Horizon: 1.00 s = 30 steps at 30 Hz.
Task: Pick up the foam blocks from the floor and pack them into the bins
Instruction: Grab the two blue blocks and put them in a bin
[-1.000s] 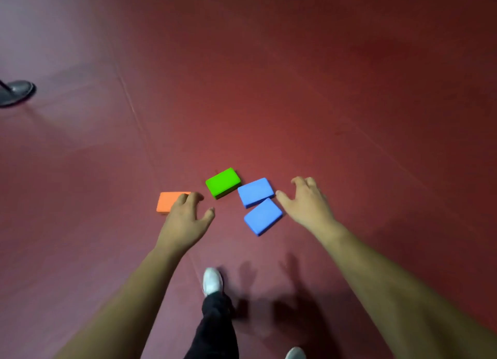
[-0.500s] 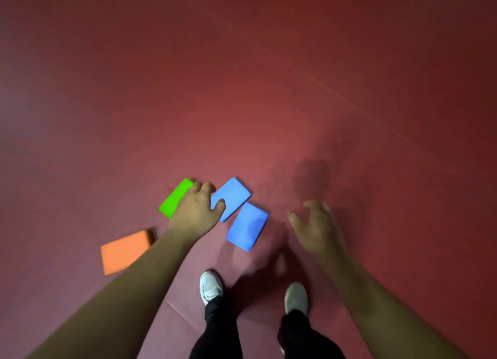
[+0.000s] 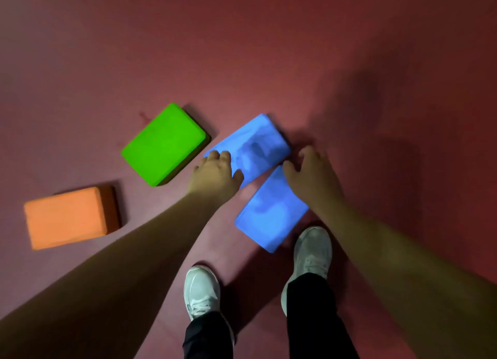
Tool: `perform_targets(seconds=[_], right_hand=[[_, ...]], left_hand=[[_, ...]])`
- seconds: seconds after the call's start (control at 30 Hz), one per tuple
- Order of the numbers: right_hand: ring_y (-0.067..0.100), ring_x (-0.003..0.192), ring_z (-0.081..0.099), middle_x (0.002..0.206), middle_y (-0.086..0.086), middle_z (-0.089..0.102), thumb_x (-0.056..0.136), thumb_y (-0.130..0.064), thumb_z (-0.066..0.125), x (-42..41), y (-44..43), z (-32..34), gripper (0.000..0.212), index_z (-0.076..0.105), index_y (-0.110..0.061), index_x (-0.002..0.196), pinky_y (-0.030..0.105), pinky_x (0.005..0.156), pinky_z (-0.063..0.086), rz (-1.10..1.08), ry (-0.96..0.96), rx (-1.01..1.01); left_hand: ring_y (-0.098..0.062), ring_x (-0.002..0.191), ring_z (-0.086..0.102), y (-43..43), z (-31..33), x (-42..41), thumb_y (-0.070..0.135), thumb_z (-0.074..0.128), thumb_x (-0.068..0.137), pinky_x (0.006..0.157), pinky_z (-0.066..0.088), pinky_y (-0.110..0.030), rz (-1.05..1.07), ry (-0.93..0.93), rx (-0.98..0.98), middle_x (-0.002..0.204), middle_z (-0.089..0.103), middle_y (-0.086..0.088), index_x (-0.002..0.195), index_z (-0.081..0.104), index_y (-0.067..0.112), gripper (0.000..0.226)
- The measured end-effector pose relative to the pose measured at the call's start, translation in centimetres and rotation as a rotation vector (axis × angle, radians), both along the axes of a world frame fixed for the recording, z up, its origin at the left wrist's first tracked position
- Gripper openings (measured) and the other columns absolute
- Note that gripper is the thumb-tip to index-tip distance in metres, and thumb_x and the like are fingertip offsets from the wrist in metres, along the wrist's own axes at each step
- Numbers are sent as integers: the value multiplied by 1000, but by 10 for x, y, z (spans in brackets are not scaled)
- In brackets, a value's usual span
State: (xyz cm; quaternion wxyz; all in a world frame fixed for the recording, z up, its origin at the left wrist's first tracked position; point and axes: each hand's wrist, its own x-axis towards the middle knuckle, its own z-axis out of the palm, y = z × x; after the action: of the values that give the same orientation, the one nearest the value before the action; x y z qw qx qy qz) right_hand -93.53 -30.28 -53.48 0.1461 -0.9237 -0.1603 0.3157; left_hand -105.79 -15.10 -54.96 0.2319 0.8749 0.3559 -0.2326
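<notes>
Head view: floor (image 3: pixel 269 49), no bins visible.
Far blue block (image 3: pixel 250 146): flat, hands at both ends.
Left hand (image 3: pixel 215 175): fingers curled over its left corner.
Right hand (image 3: pixel 313 173): fingers bent at its right end; grip cannot tell.
Near blue block (image 3: pixel 271 213): touching it, nearer side.
Green block (image 3: pixel 164 143): just left of it.
Handling: probably light, squashy; hold short ends.
</notes>
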Motion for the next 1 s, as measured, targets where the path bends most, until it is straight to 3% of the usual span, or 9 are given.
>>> perform_targets(seconds=[0.1, 0.2, 0.23, 0.33, 0.43, 0.5, 0.6, 0.8, 1.0], right_hand=[[43, 112, 53, 124, 27, 52, 89, -35, 61, 16, 19, -75, 45, 52, 1, 116, 46, 96, 44, 51, -11, 14], [44, 122, 48, 137, 28, 43, 90, -37, 60, 29, 37, -130, 59, 44, 3, 131, 43, 102, 38, 47, 16, 0], [42, 126, 46, 141, 27, 41, 91, -40, 59, 32, 43, -144, 64, 40, 2, 136, 41, 104, 36, 2, 68, -17], [36, 133, 45, 149, 21, 40, 89, -51, 57, 37, 58, -174, 76, 37, -2, 145, 38, 108, 36, -190, 266, -33], [32, 122, 54, 136, 15, 57, 84, -55, 51, 41, 60, -175, 70, 54, -6, 134, 36, 101, 44, -308, 346, 86], [28, 112, 60, 121, 8, 65, 83, -54, 52, 43, 53, -162, 61, 63, -10, 123, 34, 94, 47, -313, 409, 192], [24, 111, 59, 119, 6, 63, 88, -51, 62, 42, 29, -152, 58, 59, -8, 126, 33, 98, 46, -269, 416, 191], [37, 134, 44, 143, 20, 45, 50, -82, 72, 26, -17, -172, 123, 41, -4, 140, 47, 111, 37, 180, 378, -391], [37, 122, 54, 129, 19, 56, 55, -61, 87, 13, -21, -176, 91, 38, -12, 115, 44, 100, 41, 238, 262, -276]], left_hand=[[-43, 121, 48, 5, -81, 8, 40, 63, 90, 101, 39, -46, 292, -2, -67, 132, 45, -28, 130, 42, -5, 63], [-36, 124, 51, 16, -138, 6, 60, 74, 70, 105, 42, -43, 772, 22, -203, 137, 48, -22, 134, 40, -1, 94], [-30, 120, 56, 18, -151, 3, 64, 74, 65, 102, 46, -42, 921, 5, -304, 135, 55, -14, 130, 48, 6, 91], [-19, 95, 64, 17, -167, -2, 45, 76, 78, 90, 52, -36, 1227, -162, -574, 109, 65, 1, 91, 58, 23, 31], [-18, 97, 69, 25, -149, -8, 56, 82, 57, 87, 57, -36, 1287, -303, -517, 108, 69, 1, 91, 62, 23, 51], [-15, 99, 69, 28, -122, -10, 54, 85, 51, 85, 58, -38, 1293, -468, -481, 116, 67, -1, 110, 58, 16, 76], [-10, 104, 62, 14, -70, -16, 37, 88, 65, 83, 53, -26, 1103, -527, -335, 119, 57, 1, 117, 38, 10, 77], [-29, 104, 54, -14, -37, -23, 36, 86, 63, 82, 47, -42, 504, -425, 95, 114, 53, -7, 121, 36, 12, 80], [-35, 102, 56, -3, -62, -20, 43, 77, 61, 81, 48, -51, 429, -349, 162, 110, 54, -11, 119, 41, 6, 78]])
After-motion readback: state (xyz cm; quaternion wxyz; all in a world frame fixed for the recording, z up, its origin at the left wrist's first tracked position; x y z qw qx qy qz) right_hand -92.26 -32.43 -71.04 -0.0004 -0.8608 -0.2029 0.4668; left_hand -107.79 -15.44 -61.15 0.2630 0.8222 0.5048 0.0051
